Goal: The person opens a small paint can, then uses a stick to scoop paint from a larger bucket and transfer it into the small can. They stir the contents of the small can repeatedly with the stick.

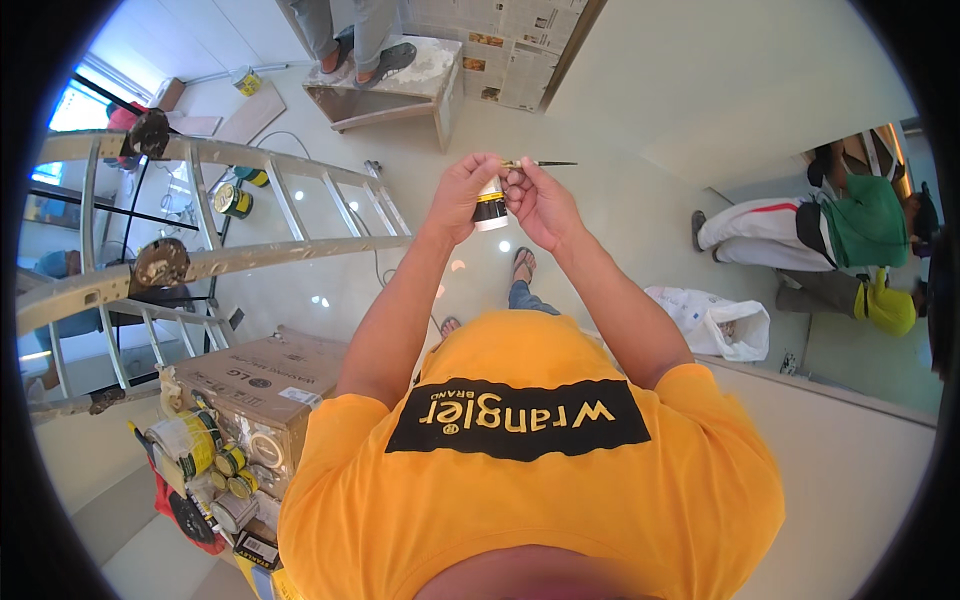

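Note:
In front of my chest, my left hand [468, 195] is wrapped around a small can [490, 211] with a white, yellow and black surface. My right hand [541, 205] pinches a thin, pointed paintbrush [555, 163] just above the can. The brush lies almost level, its dark tip pointing right. My left fingertips are close to the brush's other end; whether they touch it I cannot tell. Fingers hide part of the can's upper side, and its contents do not show.
An aluminium ladder [290, 247] spans the left side. Behind it stand paint cans [233, 201]. A cardboard box [265, 370] and more tins [185, 440] are at lower left. Someone stands on a paint-marked bench [385, 95] ahead. A white plastic bag [735, 330] and two people are at right.

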`<state>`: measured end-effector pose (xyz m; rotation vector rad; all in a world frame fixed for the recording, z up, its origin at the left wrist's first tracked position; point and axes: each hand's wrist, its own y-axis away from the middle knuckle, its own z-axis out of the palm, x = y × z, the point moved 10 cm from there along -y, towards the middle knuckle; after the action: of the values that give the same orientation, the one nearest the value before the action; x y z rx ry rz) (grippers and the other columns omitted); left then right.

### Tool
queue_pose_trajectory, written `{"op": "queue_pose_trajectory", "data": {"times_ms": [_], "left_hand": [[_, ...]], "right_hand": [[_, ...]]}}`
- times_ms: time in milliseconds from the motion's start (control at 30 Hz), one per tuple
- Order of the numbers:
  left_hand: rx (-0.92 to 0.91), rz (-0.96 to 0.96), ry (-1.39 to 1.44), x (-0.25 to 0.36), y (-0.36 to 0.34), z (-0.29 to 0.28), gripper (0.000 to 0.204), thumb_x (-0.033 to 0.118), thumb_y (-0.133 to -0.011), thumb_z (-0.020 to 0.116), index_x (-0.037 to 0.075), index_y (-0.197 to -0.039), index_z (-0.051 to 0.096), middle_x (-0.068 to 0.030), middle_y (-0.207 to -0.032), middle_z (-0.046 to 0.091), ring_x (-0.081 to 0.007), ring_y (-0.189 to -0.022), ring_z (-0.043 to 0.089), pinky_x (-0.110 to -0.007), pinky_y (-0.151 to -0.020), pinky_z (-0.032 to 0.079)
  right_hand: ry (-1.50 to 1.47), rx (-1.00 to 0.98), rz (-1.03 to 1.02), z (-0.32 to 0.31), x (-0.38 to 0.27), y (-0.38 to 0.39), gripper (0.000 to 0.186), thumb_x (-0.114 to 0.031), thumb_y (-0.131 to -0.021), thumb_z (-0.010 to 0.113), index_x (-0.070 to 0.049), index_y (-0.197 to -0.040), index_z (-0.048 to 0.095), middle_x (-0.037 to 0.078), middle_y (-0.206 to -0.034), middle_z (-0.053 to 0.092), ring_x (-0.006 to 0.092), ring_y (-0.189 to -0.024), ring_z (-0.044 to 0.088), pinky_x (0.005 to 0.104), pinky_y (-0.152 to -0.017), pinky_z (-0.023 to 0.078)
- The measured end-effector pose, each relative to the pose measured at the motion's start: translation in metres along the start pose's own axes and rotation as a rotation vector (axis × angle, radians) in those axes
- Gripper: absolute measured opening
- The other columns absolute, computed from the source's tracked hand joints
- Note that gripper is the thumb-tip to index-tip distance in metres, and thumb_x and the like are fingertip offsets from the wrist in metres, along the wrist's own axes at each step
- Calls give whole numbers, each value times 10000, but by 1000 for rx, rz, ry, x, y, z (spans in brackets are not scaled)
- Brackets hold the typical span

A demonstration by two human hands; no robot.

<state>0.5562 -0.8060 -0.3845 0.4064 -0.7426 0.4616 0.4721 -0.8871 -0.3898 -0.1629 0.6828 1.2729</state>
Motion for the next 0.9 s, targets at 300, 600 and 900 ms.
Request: {"op": "queue_pose_trajectory", "data": {"times_ms": [300, 600, 900], "left_hand": [[-58, -31, -2, 33, -109, 34, 220, 176, -1075, 710, 0, -1206, 694, -136, -1050, 767, -213, -899, 754, -358, -782, 668], [37, 78, -140, 52, -224, 46, 204, 200, -1073, 683, 14, -1159, 679, -131, -1057, 749, -247, -903, 748, -406, -821, 647], [-128, 95, -178, 109, -364, 56, 205, 153, -1099, 668, 7, -1241, 691, -144, -1062, 765, -254, -901, 767, -399, -803, 655]], "right_hand": [[-122, -151, 130, -11, -72, -99, 323, -330, -1156, 594, -46, -1055, 712, 28, -939, 747, 103, -739, 646, 258, -702, 558], [-258, -161, 112, -36, -143, -201, 292, -309, -1162, 582, -48, -1110, 703, 32, -919, 726, 116, -774, 662, 259, -692, 561], [-108, -243, 2, -17, -226, -310, 354, -379, -1160, 569, -86, -996, 683, -12, -858, 670, 98, -713, 598, 281, -655, 493]]}}
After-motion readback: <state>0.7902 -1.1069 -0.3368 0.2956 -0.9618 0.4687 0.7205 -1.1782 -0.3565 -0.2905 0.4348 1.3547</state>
